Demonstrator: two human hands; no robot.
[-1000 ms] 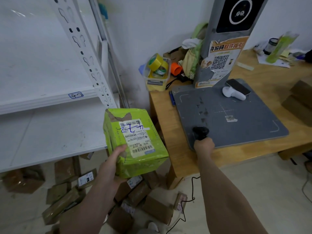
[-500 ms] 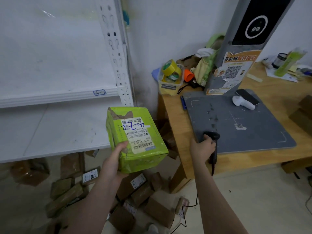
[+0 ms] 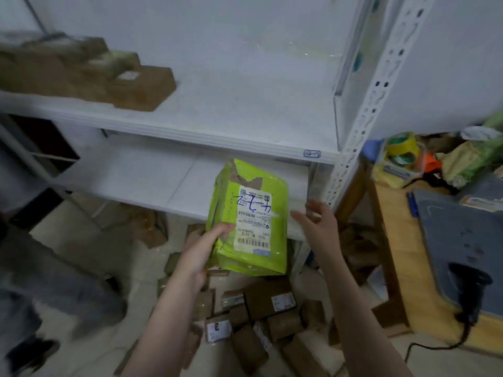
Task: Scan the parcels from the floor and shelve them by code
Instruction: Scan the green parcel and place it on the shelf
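Gripping the green parcel (image 3: 253,210) by its lower left edge, the left hand (image 3: 202,251) curls its thumb onto the label side; its fingers are hidden beneath. In the head view, the parcel is in the air in front of the lower shelf (image 3: 152,183). Its label (image 3: 253,221) faces up, with blue handwriting across the top. The right hand (image 3: 317,227) is raised just right of the parcel, apart from it, fingers spread and loose, holding nothing. Brown parcels (image 3: 269,317) lie on the floor below, several with white labels. The upper shelf (image 3: 245,115) carries blurred brown boxes (image 3: 89,77) at its left and a small tag (image 3: 312,154) on its front edge near the right post. On the table (image 3: 394,240) at the right, a black scanner (image 3: 471,287) rests on a grey mat (image 3: 468,229), its cable trailing off the front edge. Tape rolls (image 3: 400,148) sit at the table's back corner.
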